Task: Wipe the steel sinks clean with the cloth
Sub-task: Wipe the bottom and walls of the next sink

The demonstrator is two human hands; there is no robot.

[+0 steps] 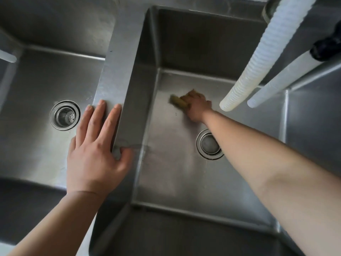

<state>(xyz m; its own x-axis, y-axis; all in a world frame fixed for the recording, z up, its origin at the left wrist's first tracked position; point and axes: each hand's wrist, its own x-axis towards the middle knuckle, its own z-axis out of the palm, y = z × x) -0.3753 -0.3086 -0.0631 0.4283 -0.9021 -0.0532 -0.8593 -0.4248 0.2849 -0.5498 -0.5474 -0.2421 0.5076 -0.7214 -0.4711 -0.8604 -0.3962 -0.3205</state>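
Both sinks (175,172) plain grey brushed steel, dull sheen. Cloth (178,101) under right hand (196,106): mustard yellow-brown. Ribbed hose (262,58) beyond right hand: translucent white, fine ring pattern. Smooth white tube (280,82) beside it, black fitting (326,48) on top. Drain (65,115) left of left hand (96,150): silver, perforated dots.

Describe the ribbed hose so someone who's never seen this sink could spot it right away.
Start at the right sink, where the right hand presses the cloth. Two whitish tubes slant down over its far right corner. The ribbed hose is the thicker, nearer-left one, ridged all along, unlike the smooth tube beside it.
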